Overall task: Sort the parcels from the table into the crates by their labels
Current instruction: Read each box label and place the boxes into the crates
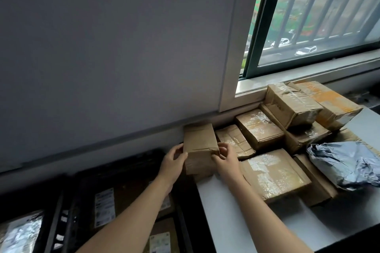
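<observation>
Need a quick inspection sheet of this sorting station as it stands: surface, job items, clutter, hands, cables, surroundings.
Surface: white table, bare near the front, parcels piled toward the wall.
Job's things: small cardboard box at the table's left edge; cardboard parcels stacked to its right; grey mailer bag far right; black crates lower left, holding labelled parcels.
Clutter: nothing seen.
Hands: left hand and right hand grip that box's sides.
Cables: nothing seen.
Surroundings: grey wall, barred window, cars outside.
</observation>
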`<state>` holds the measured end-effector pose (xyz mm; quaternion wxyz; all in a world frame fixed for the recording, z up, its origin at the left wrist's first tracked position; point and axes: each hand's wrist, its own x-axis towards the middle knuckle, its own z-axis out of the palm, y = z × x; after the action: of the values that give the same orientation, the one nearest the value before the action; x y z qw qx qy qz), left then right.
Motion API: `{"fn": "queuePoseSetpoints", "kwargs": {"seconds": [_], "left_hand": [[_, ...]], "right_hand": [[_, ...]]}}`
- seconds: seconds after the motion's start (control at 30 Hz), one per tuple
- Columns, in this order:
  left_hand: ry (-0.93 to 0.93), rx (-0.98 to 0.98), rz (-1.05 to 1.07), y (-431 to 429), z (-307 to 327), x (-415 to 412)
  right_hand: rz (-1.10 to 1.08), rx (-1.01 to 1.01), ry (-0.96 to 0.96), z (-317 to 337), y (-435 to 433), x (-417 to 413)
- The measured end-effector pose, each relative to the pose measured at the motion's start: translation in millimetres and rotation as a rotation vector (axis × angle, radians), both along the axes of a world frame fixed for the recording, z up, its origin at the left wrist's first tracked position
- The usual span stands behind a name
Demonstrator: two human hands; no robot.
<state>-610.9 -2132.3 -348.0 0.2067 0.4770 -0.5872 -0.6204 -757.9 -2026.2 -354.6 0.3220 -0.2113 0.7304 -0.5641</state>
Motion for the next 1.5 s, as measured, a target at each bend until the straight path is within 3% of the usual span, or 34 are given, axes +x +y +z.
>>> {"fn": "queuePoseSetpoints", "kwargs": {"seconds": [0.4, 0.63, 0.83, 1.07, 1.3, 1.5], "left_hand": [[0.097, -0.070, 0.142, 14.4, 17.4, 97.5], [0.252, -0.111, 0.179, 13.9, 36.5, 149.7], [0.387, -0.199, 0.212, -5.8, 77.9, 262.3], [0.487, -0.498, 0.251, -34.8, 138.1, 431.5], [0.609, -0.705, 0.299, -44.6, 196.6, 510.5], [0.627, -0.796, 0.353, -48.8, 205.8, 534.0]], "right_hand": [[0.034, -0.163, 0.026, -7.2, 3.9, 100.2], [0.054, -0.236, 0.080, 39.2, 6.4, 163.0], [0.012, -0.358, 0.150, 91.2, -14.7, 286.8], [0.108, -0.486, 0.273, 154.8, -59.4, 445.1], [0.184, -0.640, 0.292, 202.7, -72.5, 515.1], [0.213, -0.700, 0.335, 221.7, -81.8, 539.1]]}}
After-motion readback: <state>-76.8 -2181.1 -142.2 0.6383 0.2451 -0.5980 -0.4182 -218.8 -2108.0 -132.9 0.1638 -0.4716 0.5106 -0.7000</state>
